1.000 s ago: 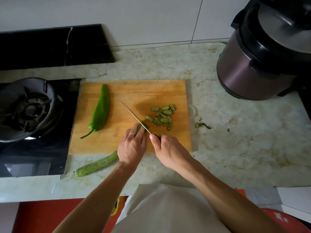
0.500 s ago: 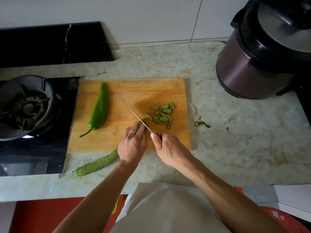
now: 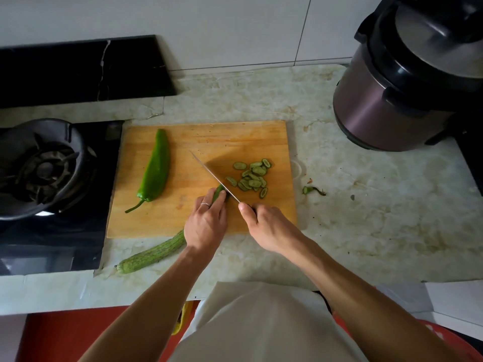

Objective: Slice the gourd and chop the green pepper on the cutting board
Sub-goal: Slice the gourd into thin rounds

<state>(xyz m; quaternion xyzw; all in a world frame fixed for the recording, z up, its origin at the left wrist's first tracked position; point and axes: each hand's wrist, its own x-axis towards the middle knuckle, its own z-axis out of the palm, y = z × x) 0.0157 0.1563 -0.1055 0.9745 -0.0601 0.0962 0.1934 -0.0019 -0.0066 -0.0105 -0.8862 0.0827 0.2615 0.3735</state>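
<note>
A wooden cutting board point(image 3: 183, 220) lies on the marble counter. A long ridged gourd point(image 3: 153, 254) lies slanted across the board's front edge, its tail hanging over the counter. My left hand point(image 3: 205, 226) presses the gourd down near its cut end. My right hand point(image 3: 266, 226) grips a knife point(image 3: 213, 175) whose blade rests on the gourd's cut end, tip pointing to the back left. Several gourd slices point(image 3: 252, 177) are heaped just right of the blade. A whole green pepper point(image 3: 154, 169) lies on the board's left side.
A gas burner with a black guard point(image 3: 39, 168) sits left of the board. A large pressure cooker point(image 3: 407, 82) stands at the back right. A cut stem scrap point(image 3: 312, 190) lies on the counter right of the board. The counter's front edge is near my body.
The knife and both hands stay at the gourd's cut end with only slight shifts. The pile of slices looks the same.
</note>
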